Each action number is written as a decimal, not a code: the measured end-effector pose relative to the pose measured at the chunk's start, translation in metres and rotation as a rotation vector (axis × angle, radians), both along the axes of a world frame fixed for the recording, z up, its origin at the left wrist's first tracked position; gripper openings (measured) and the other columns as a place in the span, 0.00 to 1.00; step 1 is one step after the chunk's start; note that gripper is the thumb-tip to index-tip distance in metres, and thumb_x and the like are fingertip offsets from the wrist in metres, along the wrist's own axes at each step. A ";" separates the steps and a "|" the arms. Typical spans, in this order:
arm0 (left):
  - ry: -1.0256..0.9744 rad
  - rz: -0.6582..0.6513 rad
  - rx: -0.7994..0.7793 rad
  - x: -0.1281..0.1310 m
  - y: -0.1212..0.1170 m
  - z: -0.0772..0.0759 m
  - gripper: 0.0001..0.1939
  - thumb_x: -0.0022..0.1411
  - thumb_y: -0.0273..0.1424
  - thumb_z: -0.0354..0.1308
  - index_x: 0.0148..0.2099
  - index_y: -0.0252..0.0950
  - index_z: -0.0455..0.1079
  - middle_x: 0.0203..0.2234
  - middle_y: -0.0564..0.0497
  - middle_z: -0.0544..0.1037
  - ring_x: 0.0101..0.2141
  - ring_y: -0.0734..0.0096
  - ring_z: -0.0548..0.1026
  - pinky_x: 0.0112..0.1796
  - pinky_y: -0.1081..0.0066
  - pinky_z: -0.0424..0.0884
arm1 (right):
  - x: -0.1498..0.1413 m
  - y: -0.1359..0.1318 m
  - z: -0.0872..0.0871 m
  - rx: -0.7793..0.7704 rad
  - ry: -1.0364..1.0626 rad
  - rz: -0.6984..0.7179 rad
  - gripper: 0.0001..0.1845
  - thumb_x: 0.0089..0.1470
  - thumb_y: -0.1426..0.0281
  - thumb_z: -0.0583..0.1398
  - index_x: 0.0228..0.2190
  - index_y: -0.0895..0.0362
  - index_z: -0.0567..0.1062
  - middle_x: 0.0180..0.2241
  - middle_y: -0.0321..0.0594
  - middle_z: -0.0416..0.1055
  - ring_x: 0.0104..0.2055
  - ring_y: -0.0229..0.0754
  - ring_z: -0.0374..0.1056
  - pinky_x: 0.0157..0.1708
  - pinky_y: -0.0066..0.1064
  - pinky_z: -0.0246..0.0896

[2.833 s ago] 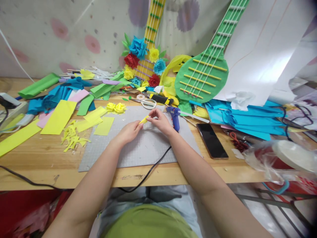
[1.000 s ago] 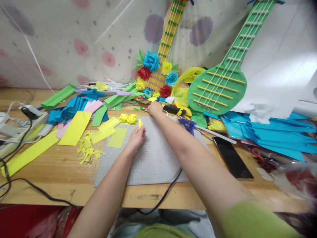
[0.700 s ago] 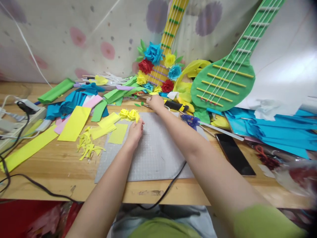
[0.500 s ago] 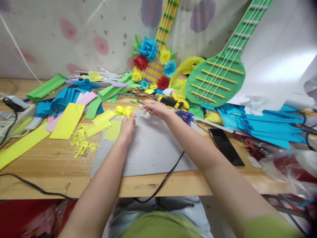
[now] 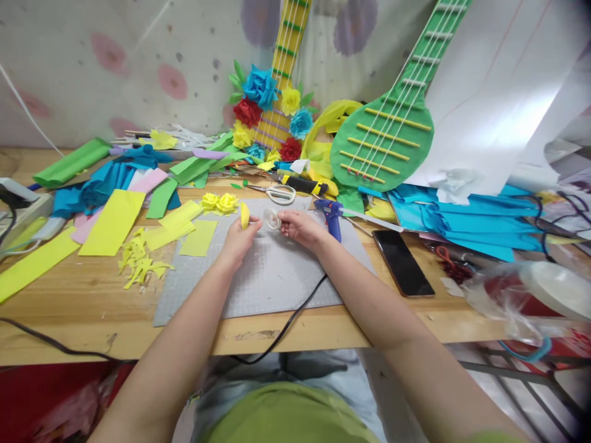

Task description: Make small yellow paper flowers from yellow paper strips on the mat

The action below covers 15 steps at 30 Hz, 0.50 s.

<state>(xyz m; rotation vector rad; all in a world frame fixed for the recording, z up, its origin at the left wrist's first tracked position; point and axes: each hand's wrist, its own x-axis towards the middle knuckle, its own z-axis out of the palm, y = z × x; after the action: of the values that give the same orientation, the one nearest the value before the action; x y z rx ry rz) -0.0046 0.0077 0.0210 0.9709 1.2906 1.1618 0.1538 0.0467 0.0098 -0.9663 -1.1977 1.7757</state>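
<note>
Over the back of the grey cutting mat (image 5: 263, 289), my left hand (image 5: 240, 241) is closed on a curved yellow paper piece (image 5: 244, 216). Just to its right, my right hand (image 5: 302, 229) pinches a small clear roll of tape (image 5: 272, 219). A thin strip seems to run from the roll to my left fingers, but it is hard to make out. Behind the hands lie scissors (image 5: 281, 194) with white handles. Yellow paper flowers (image 5: 220, 203) sit at the mat's back left corner, with a yellow paper square (image 5: 198, 239) nearer me.
A blue glue gun (image 5: 330, 215) and a phone (image 5: 402, 263) lie on the right. Yellow scraps (image 5: 144, 258) and coloured paper strips cover the left. A green paper instrument (image 5: 383, 144) and a flowered yellow one (image 5: 279, 86) lean behind. A black cable (image 5: 295, 317) crosses the mat.
My left hand has come away from the yellow flowers and now shows the curved yellow piece. My right hand has drawn nearer me, uncovering the scissors. The view has shifted slightly right.
</note>
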 end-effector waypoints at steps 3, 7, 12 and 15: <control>-0.022 -0.035 -0.005 0.000 -0.001 0.001 0.16 0.46 0.33 0.62 0.37 0.34 0.63 0.14 0.64 0.52 0.13 0.87 0.49 0.16 0.80 0.42 | -0.002 -0.005 0.002 -0.019 -0.015 0.017 0.09 0.43 0.65 0.59 0.21 0.57 0.67 0.18 0.30 0.60 0.19 0.29 0.54 0.21 0.24 0.49; -0.100 -0.137 -0.007 -0.004 -0.003 0.004 0.17 0.47 0.39 0.61 0.35 0.33 0.64 0.14 0.64 0.49 0.13 0.87 0.45 0.16 0.81 0.40 | 0.003 -0.010 0.005 -0.008 -0.085 0.137 0.08 0.40 0.66 0.60 0.22 0.58 0.68 0.17 0.29 0.59 0.19 0.29 0.53 0.21 0.24 0.49; -0.060 -0.252 0.001 -0.010 -0.004 0.001 0.19 0.46 0.41 0.62 0.34 0.31 0.67 0.14 0.63 0.49 0.14 0.87 0.47 0.16 0.81 0.40 | 0.012 -0.010 0.008 0.115 -0.209 0.283 0.10 0.37 0.66 0.61 0.25 0.58 0.71 0.17 0.28 0.61 0.19 0.28 0.52 0.20 0.23 0.45; -0.044 -0.285 0.002 -0.010 -0.004 -0.003 0.18 0.46 0.40 0.62 0.35 0.32 0.67 0.15 0.62 0.50 0.15 0.87 0.48 0.16 0.81 0.41 | 0.015 -0.008 0.008 0.163 -0.260 0.329 0.09 0.38 0.65 0.60 0.25 0.58 0.71 0.18 0.28 0.61 0.19 0.28 0.51 0.20 0.23 0.44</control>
<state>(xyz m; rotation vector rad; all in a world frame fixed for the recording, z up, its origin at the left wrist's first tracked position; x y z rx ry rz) -0.0148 0.0038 0.0181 1.0852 1.0759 0.9582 0.1692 0.0383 0.0175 -0.9672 -1.7211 1.8022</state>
